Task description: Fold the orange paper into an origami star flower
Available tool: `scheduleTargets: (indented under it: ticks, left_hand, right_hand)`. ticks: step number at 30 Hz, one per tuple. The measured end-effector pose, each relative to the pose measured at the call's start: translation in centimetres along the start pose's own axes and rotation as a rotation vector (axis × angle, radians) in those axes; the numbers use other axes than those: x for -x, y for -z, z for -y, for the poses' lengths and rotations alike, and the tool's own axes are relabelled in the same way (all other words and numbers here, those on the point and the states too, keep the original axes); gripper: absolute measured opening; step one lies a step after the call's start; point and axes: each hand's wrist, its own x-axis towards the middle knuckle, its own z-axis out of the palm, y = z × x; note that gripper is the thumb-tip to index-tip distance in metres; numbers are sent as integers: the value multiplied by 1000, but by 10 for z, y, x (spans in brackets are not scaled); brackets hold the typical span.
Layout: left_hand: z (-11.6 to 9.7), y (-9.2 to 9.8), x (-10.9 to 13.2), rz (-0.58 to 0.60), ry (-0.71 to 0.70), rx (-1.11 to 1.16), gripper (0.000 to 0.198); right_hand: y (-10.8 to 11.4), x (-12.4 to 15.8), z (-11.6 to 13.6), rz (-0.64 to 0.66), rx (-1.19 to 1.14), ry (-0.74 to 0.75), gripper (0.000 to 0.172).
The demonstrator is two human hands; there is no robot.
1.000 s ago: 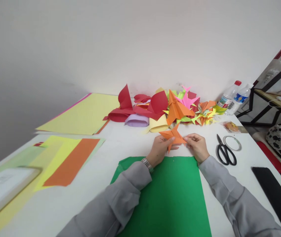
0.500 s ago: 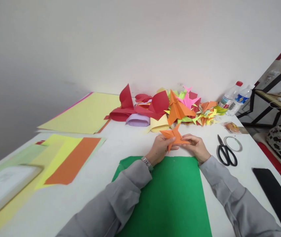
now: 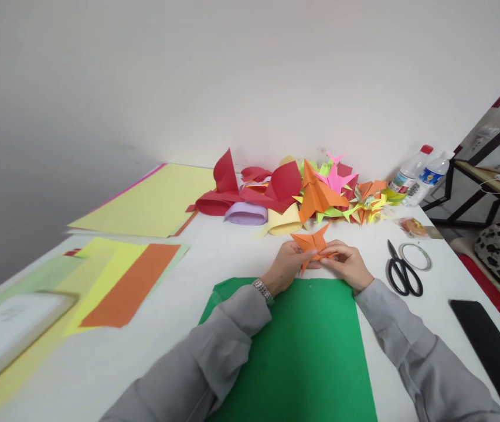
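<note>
Between my two hands is an orange folded-paper star (image 3: 313, 241) with pointed arms, held above the table past the far edge of a green sheet (image 3: 306, 346). My left hand (image 3: 287, 265) pinches its left and lower part, thumb on top. On the other side, my right hand (image 3: 347, 264) has thumb and fingers closed on the right-hand point, which is mostly hidden by the fingers. A metal watch (image 3: 262, 291) is on my left wrist.
Behind my hands lies a pile of folded paper pieces (image 3: 320, 196). Black scissors (image 3: 401, 272) and a tape roll (image 3: 415, 257) are to the right, with two bottles (image 3: 425, 176) farther back. Coloured sheets (image 3: 133, 281) and a white box (image 3: 12, 334) lie left.
The orange star has turned and shifted slightly to the right. My right fingers have moved inward along its right point, closer to my left hand.
</note>
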Motion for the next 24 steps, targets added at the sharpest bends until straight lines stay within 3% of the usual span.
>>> scheduleTargets:
  ticks: [9, 24]
  left_hand:
    - [2, 1, 0, 34, 15, 0, 42]
    - [-2, -3, 3, -28, 16, -101, 32]
  right_hand:
    - [1, -3, -3, -167, -57, -104, 21]
    - [0, -3, -7, -237, -68, -214, 24]
